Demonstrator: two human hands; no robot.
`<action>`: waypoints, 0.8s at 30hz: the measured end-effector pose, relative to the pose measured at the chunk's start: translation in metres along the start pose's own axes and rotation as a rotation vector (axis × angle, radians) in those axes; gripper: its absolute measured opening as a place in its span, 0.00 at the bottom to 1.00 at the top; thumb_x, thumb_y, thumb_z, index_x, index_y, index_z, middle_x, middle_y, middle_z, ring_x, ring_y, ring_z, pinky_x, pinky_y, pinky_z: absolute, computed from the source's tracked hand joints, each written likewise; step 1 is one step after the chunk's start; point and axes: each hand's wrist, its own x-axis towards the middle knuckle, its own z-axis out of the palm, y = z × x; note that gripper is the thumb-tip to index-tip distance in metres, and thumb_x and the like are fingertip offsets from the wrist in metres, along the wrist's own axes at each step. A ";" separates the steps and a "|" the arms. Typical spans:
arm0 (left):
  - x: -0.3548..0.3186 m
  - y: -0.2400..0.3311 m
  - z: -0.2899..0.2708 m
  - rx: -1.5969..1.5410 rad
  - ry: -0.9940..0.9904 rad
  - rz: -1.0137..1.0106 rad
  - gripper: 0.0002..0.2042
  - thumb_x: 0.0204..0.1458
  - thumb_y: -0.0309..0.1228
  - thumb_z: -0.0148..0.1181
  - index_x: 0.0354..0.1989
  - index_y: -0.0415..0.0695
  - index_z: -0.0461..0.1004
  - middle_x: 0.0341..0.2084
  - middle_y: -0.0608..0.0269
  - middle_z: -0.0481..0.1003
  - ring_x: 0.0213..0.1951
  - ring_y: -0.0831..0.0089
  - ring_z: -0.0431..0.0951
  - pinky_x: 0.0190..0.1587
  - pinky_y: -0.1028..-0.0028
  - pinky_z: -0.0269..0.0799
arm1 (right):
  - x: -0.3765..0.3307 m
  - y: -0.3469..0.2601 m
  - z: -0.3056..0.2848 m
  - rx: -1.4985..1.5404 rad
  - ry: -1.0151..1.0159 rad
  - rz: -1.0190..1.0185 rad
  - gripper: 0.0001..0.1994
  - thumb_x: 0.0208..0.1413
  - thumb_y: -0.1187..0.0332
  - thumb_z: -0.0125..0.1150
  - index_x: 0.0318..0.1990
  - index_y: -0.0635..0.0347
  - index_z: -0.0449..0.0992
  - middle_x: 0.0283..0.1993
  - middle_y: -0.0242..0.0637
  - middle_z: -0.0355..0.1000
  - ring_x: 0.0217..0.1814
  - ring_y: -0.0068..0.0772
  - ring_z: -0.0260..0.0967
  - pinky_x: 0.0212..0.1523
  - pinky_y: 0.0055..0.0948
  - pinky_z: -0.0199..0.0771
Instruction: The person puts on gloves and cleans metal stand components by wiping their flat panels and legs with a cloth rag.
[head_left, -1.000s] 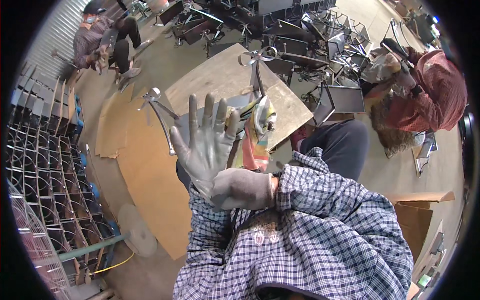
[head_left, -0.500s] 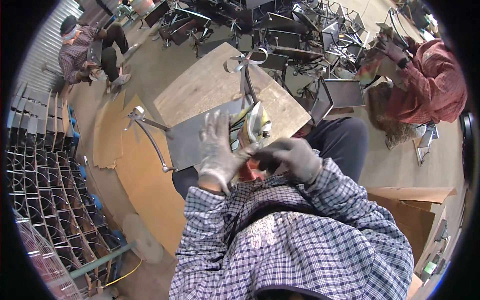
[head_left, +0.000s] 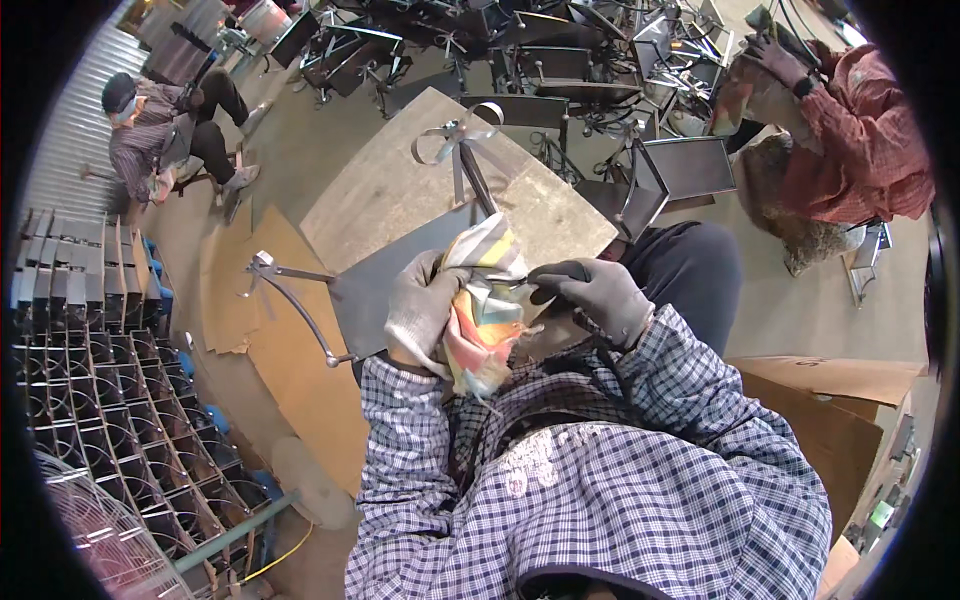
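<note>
A striped, multicoloured rag [head_left: 483, 325] with frayed edges hangs bunched in front of my body. My left hand [head_left: 420, 308], in a grey work glove, is closed round its left side. My right hand [head_left: 606, 300], also gloved, pinches at the rag's right edge; the fingertips are partly hidden. Beneath and beyond the hands lies a flat dark metal panel [head_left: 375, 268] with curved metal legs and a bow-like curled strip [head_left: 460, 135] at the far end. The panel rests on a wooden board [head_left: 370, 190] at my knees.
Flattened cardboard [head_left: 300, 350] lies on the floor at left, beside stacked metal frames [head_left: 120, 430]. More dark metal pieces [head_left: 560, 75] pile up at the back. One co-worker [head_left: 165, 140] sits far left, another [head_left: 850, 140] at right. An open cardboard box [head_left: 820, 400] stands near right.
My left hand, spread flat over the panel before, has closed round the rag and drawn it nearer. The rag now hangs opened out lower, and my right hand has shifted slightly right.
</note>
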 end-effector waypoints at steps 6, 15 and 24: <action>-0.043 0.033 0.042 0.252 0.046 0.184 0.21 0.62 0.35 0.63 0.58 0.33 0.72 0.44 0.48 0.81 0.43 0.60 0.82 0.46 0.66 0.77 | -0.004 -0.011 -0.004 -0.638 -0.165 -0.445 0.29 0.53 0.65 0.69 0.64 0.56 0.71 0.49 0.48 0.78 0.47 0.48 0.79 0.48 0.38 0.81; -0.069 0.052 0.093 1.030 -0.379 0.412 0.38 0.57 0.50 0.59 0.69 0.35 0.60 0.61 0.30 0.66 0.67 0.35 0.62 0.69 0.46 0.55 | 0.027 -0.020 -0.029 -0.358 -0.374 -0.401 0.24 0.67 0.58 0.61 0.64 0.63 0.71 0.52 0.40 0.77 0.47 0.28 0.76 0.54 0.31 0.75; -0.048 0.025 0.040 0.339 -0.227 0.363 0.16 0.57 0.34 0.68 0.46 0.33 0.80 0.44 0.47 0.81 0.45 0.60 0.82 0.51 0.68 0.76 | 0.044 -0.064 -0.020 -0.670 -0.152 -0.014 0.27 0.53 0.49 0.65 0.50 0.64 0.81 0.42 0.49 0.81 0.45 0.38 0.79 0.48 0.35 0.76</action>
